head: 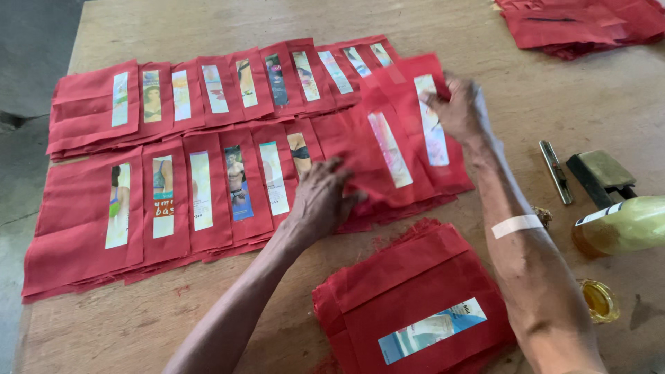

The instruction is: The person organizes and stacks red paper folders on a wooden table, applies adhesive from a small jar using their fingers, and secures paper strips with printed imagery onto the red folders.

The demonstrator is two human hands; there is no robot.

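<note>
L hand (320, 197) lies flat, fingers spread, pinning the overlapped row of red cloth pieces (208, 194) on the wooden table (388, 21), prob. to stop it shifting, while R hand (460, 107) pinches the top edge of the newest red piece (409, 131) w/ thumb & fingers closed on it.

Worn wood table (568, 104) w/ two rows of red cloth pieces (173, 201) (overlapped), red stack (415, 291), glass bottle (623, 225).

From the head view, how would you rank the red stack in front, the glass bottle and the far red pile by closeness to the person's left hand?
1. Red stack: just below and right of the left hand.
2. Glass bottle: at the table's right edge.
3. Far red pile: top right corner, farthest.
</note>
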